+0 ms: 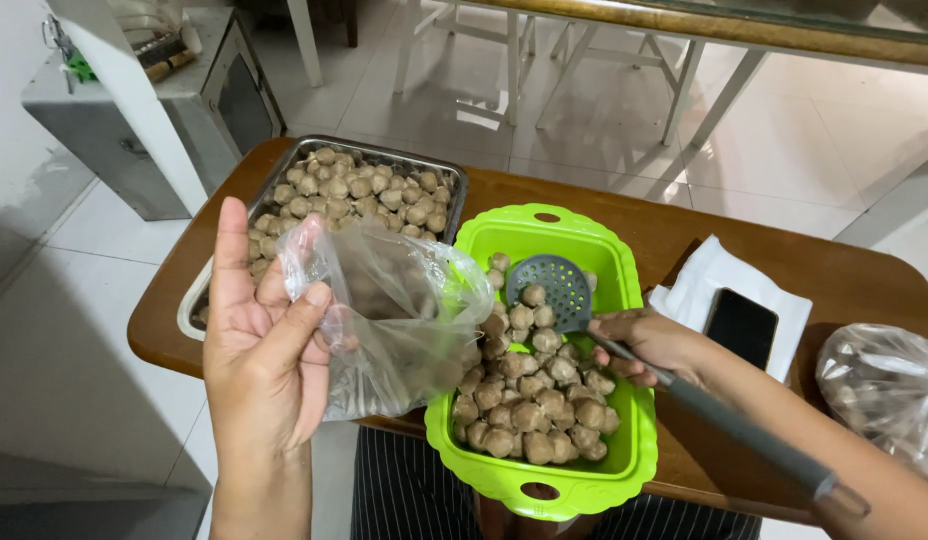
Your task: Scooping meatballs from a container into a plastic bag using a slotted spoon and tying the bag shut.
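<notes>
My left hand (pixel 264 345) is raised at the left and pinches the rim of a clear plastic bag (pixel 394 320) that hangs open over the green basket's left edge. My right hand (pixel 652 342) grips the dark handle of a grey slotted skimmer (pixel 556 288), whose round head rests inside the green plastic basket (pixel 529 232) on a heap of brown meatballs (pixel 529 400). One meatball sits at the skimmer head's lower edge.
A steel tray (pixel 384 155) full of meatballs lies behind the bag on the brown wooden table (pixel 854 275). A black phone (pixel 741 325) rests on white paper to the right. Another filled clear bag (pixel 889 390) sits at the far right. A metal cabinet stands at the far left.
</notes>
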